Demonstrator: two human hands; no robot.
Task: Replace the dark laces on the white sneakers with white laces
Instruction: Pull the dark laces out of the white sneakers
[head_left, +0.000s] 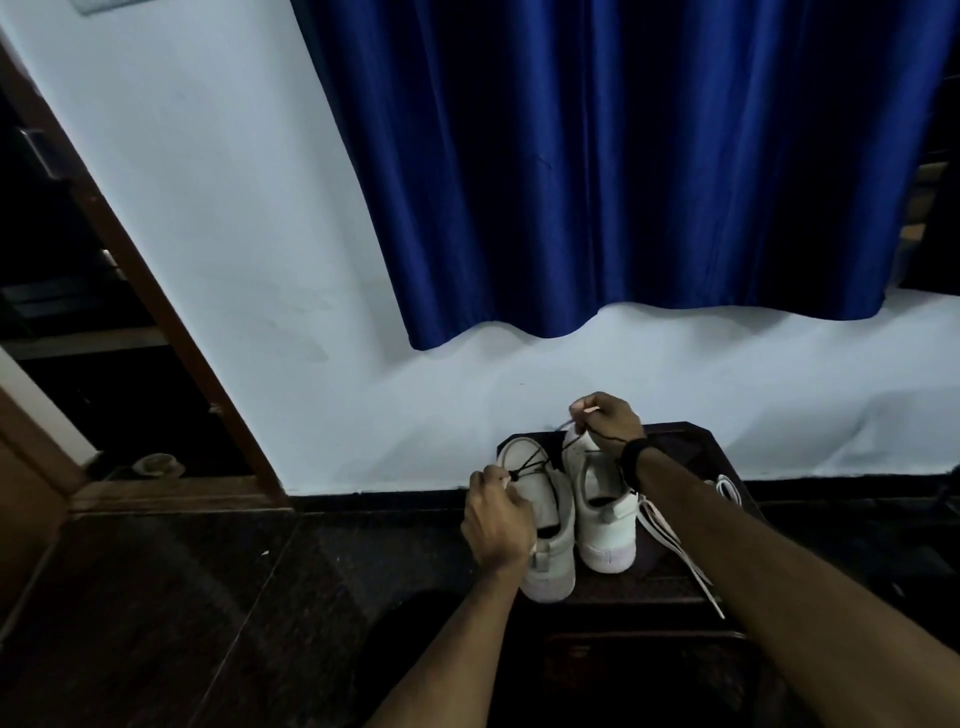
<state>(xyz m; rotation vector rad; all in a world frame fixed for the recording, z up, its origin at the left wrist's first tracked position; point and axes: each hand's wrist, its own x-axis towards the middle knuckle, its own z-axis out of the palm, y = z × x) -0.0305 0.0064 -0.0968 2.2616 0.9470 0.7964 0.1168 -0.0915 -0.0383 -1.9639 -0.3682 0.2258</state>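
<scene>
Head view — dark lace (535, 464) coming off left shoe (540, 514).
L hand (496, 525) and R hand (608, 423) each pinch the lace over shoes on stool (691, 441); lace limp, light — best gripped near tips. White laces (670, 535) lie beside.

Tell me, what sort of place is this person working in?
Most likely a room in a home. A blue curtain hangs against a pale wall, a wooden door frame stands at the left, and the white sneakers sit on a small dark table above a dark tiled floor.
</scene>
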